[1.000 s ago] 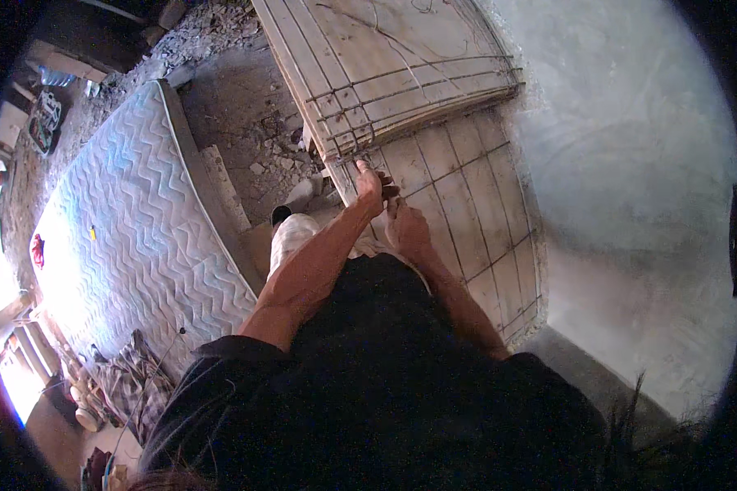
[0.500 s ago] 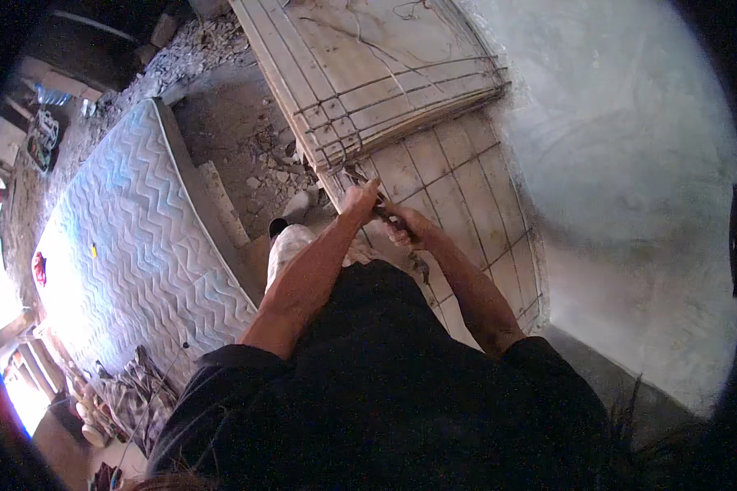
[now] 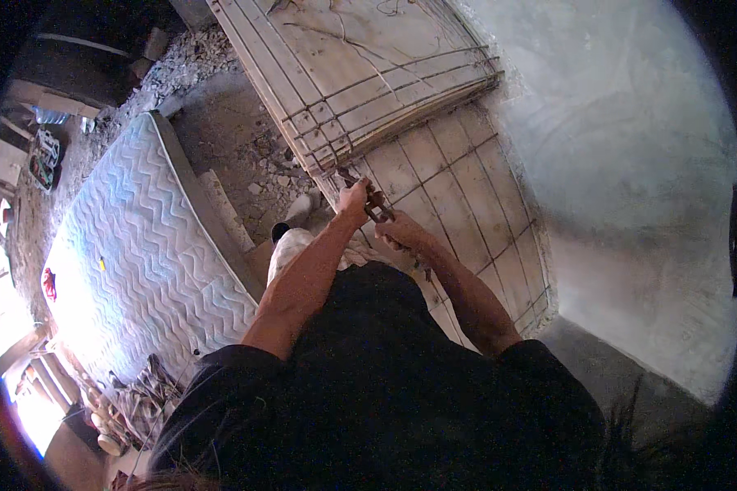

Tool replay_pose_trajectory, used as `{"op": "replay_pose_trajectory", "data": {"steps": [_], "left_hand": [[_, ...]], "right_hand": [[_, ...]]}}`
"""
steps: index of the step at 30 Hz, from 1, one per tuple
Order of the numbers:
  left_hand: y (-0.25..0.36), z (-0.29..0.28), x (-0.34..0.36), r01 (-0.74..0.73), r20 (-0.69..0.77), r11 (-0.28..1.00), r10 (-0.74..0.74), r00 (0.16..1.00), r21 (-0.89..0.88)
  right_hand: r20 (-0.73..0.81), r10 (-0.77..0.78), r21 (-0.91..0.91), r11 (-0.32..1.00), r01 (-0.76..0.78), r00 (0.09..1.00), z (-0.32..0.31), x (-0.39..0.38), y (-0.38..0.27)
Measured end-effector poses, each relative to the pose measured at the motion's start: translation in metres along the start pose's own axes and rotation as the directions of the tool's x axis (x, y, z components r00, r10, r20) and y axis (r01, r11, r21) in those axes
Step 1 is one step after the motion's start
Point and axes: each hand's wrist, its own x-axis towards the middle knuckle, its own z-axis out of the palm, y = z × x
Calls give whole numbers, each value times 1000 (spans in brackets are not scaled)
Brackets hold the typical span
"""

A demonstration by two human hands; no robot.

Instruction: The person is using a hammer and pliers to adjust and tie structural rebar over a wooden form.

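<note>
My left hand (image 3: 354, 200) is closed around the upper part of a rusty brown metal tool (image 3: 377, 212), whose exact kind I cannot make out. Lower down and to the right, my right hand (image 3: 407, 233) grips its other end, fingers wrapped round it. Part of the tool shows between the two hands, and its dark tip pokes out above my left hand. That tip is close to the crossing steel bars (image 3: 336, 146) along the edge of the upper board (image 3: 368, 82). Whether it touches a bar is hard to tell.
Below the upper board a lower sloping panel (image 3: 458, 192) carries more bar mesh. A smooth grey wall (image 3: 622, 164) rises at the right. On the left lies a white and blue mattress (image 3: 155, 254). Rubble (image 3: 278, 176) covers the ground between. Loose wires (image 3: 360, 49) lie on the board.
The hands have drawn slightly apart, with the right one a little lower, so more of the tool shows between them. The whole view has shifted slightly.
</note>
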Motion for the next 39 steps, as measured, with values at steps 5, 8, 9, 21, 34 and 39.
{"op": "replay_pose_trajectory", "data": {"steps": [5, 8, 9, 21, 34, 39], "left_hand": [[-13, 20, 1, -93, -118, 987, 108, 987, 128], [-20, 17, 20, -85, -329, 883, 259, 908, 461], [-19, 16, 19, -67, -309, 866, 248, 918, 496], [35, 9, -61, 58, -36, 927, -49, 998, 371], [24, 43, -37, 240, 271, 866, -127, 954, -439], [25, 66, -26, 164, 185, 793, -66, 981, -587]], "right_hand": [[-220, -773, -972, 227, -65, 595, 24, 3, 16], [-335, -742, -942, 252, -221, 581, 40, -5, -2], [-366, -706, -927, 338, -165, 607, 36, -1, 7], [-47, -200, -515, 844, 148, 979, -54, 17, -20], [311, 187, -133, 979, -152, 932, -101, 49, -24], [189, 250, -293, 937, -188, 950, -132, 63, -74]]}}
